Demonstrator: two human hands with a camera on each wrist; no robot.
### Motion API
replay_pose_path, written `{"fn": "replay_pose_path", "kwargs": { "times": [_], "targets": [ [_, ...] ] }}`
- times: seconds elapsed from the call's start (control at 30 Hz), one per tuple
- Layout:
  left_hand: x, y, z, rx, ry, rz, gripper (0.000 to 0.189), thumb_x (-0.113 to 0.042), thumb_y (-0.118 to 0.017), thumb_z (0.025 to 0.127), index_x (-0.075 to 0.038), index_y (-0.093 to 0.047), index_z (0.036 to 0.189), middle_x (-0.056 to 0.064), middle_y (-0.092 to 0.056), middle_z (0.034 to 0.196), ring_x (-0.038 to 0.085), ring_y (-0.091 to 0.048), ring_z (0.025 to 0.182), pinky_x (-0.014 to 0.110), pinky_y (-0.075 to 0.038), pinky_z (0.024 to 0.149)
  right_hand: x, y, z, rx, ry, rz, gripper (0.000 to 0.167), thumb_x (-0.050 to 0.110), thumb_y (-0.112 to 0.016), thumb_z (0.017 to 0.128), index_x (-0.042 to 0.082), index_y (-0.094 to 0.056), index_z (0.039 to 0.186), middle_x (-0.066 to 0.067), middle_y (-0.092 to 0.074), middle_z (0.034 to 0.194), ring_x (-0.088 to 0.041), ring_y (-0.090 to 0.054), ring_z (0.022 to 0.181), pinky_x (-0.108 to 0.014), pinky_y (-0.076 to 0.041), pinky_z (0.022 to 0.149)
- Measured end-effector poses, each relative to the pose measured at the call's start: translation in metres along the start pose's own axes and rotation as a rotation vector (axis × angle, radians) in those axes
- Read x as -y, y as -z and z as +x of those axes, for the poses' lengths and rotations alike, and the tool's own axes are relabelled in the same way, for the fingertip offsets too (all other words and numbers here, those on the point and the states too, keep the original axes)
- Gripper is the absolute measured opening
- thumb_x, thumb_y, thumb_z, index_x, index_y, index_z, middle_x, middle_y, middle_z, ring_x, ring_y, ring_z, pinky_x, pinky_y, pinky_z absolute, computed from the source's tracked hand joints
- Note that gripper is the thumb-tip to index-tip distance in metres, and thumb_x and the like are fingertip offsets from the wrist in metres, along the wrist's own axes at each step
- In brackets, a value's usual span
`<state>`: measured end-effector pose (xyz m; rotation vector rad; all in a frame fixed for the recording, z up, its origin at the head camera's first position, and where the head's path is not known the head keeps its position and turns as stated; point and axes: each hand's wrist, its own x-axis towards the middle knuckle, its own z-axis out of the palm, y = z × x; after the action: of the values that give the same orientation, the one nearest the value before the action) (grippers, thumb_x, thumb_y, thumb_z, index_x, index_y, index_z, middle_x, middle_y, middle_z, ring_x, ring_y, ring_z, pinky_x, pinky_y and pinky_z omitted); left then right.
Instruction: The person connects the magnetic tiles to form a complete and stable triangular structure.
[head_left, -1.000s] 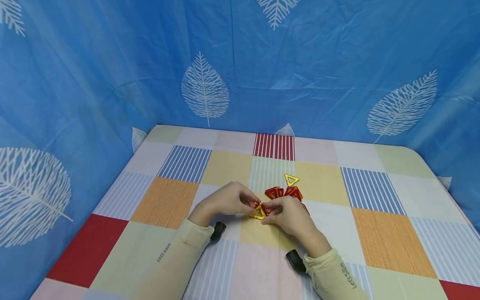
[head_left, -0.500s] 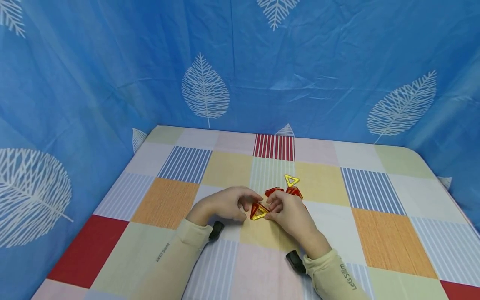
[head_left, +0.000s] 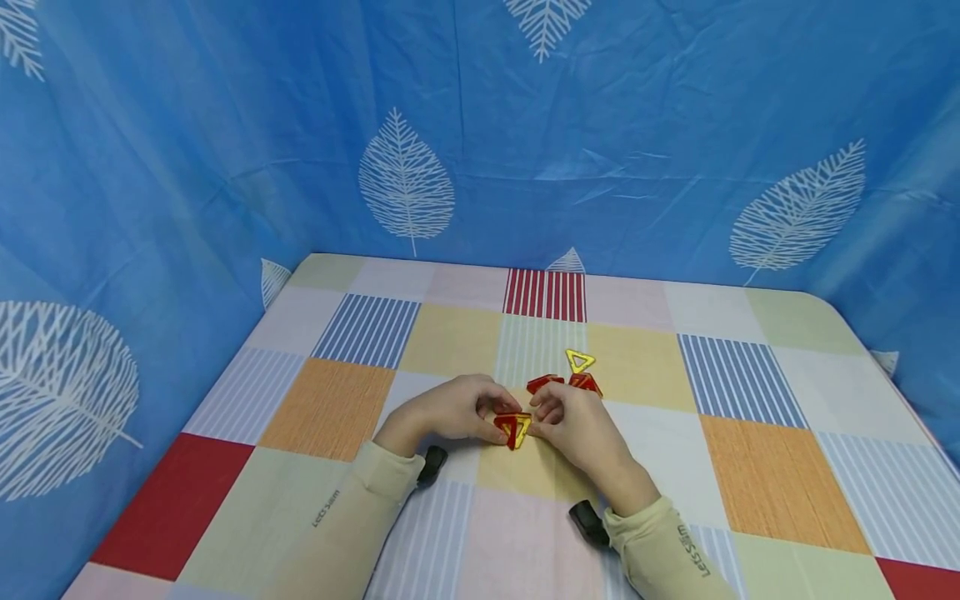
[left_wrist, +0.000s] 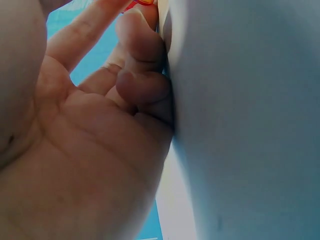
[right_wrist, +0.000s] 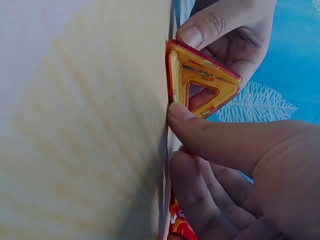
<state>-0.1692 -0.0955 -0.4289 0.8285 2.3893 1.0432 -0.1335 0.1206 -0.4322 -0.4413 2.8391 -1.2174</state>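
A small group of red and yellow triangular magnetic tiles [head_left: 513,427] is between both hands at the middle of the table. Some tiles stand tilted against each other, as the right wrist view shows. My left hand [head_left: 456,408] pinches the red side [right_wrist: 212,60] between thumb and fingers. My right hand [head_left: 581,425] holds a lower corner, its thumb [right_wrist: 187,120] covering that corner. Its other fingers are curled below, and whether they touch the tiles is hidden. The left wrist view shows mostly the palm [left_wrist: 90,145], with a red edge [left_wrist: 142,2] at the fingertips.
A flat yellow triangular tile [head_left: 581,361] lies beyond the hands. Red triangular pieces [head_left: 585,383] stand close to it, and another red piece [head_left: 545,382] is partly hidden by the right hand. The patchwork tablecloth [head_left: 420,525] meets a blue leaf-print curtain [head_left: 645,167] behind.
The left hand let go of the tiles half a second ago and now grips them again. The group has turned, bringing the red side nearer the front. The right thumb stays at the yellow tile.
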Motion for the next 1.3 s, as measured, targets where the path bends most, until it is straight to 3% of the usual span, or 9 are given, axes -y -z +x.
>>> {"fn": "replay_pose_path", "kwargs": {
  "times": [0.27,0.47,0.6,0.73,0.9,1.03,1.3],
  "targets": [
    [0.001,0.000,0.001,0.001,0.007,-0.004,0.034,-0.015,-0.084,0.084,-0.013,-0.074,0.115,-0.006,-0.061,0.097,0.014,-0.052,0.080,0.028,-0.045,0.068,0.003,0.019,0.000,0.037,-0.008,0.069,0.023,0.008,-0.088,0.078,0.006,-0.073,0.096,0.003,-0.066,0.079,-0.011,-0.063,0.073,-0.029,-0.053,0.067],
    [-0.002,-0.002,0.001,-0.001,0.018,-0.010,0.034,-0.015,-0.084,0.084,-0.014,-0.073,0.116,-0.005,-0.060,0.095,0.013,-0.050,0.073,0.028,-0.044,0.065,-0.010,0.051,0.002,-0.069,-0.025,0.104,0.027,0.024,-0.086,0.083,0.006,-0.076,0.100,0.000,-0.068,0.084,-0.017,-0.065,0.076,-0.030,-0.053,0.063],
    [-0.001,-0.002,0.001,-0.003,0.026,-0.017,0.033,-0.015,-0.084,0.084,-0.014,-0.073,0.115,-0.003,-0.060,0.092,0.012,-0.048,0.069,0.027,-0.042,0.062,-0.031,0.070,0.012,-0.108,-0.108,0.097,0.038,0.031,-0.081,0.087,0.007,-0.074,0.116,-0.009,-0.069,0.103,-0.025,-0.065,0.089,-0.035,-0.054,0.066],
    [0.000,-0.002,0.001,0.000,0.020,-0.014,0.033,-0.015,-0.084,0.085,-0.015,-0.073,0.116,-0.003,-0.059,0.091,0.012,-0.046,0.068,0.027,-0.041,0.062,-0.053,0.082,0.026,-0.073,-0.175,0.063,0.046,0.031,-0.075,0.093,0.007,-0.067,0.131,-0.017,-0.064,0.126,-0.034,-0.060,0.108,-0.047,-0.051,0.081],
    [0.001,-0.001,0.000,-0.002,0.021,-0.003,0.033,-0.018,-0.083,0.085,-0.016,-0.073,0.116,-0.002,-0.059,0.090,0.012,-0.046,0.068,0.027,-0.041,0.062,-0.072,0.082,0.041,-0.004,-0.196,0.003,0.045,0.025,-0.073,0.095,0.006,-0.064,0.135,-0.020,-0.062,0.128,-0.038,-0.055,0.116,-0.056,-0.043,0.096],
    [0.002,-0.001,0.000,-0.004,0.012,0.003,0.033,-0.017,-0.083,0.085,-0.015,-0.073,0.116,-0.003,-0.058,0.091,0.012,-0.046,0.068,0.027,-0.041,0.062,-0.080,0.078,0.049,0.029,-0.196,-0.022,0.044,0.024,-0.073,0.095,0.005,-0.064,0.134,-0.022,-0.062,0.126,-0.038,-0.054,0.113,-0.055,-0.043,0.095],
    [0.002,-0.002,0.001,-0.003,0.010,-0.003,0.033,-0.017,-0.083,0.085,-0.015,-0.073,0.116,-0.003,-0.058,0.091,0.011,-0.046,0.067,0.027,-0.041,0.062,-0.082,0.073,0.056,0.060,-0.162,-0.077,0.040,0.022,-0.072,0.096,0.003,-0.067,0.131,-0.027,-0.053,0.137,-0.046,-0.052,0.117,-0.059,-0.042,0.097]
  ]
}}
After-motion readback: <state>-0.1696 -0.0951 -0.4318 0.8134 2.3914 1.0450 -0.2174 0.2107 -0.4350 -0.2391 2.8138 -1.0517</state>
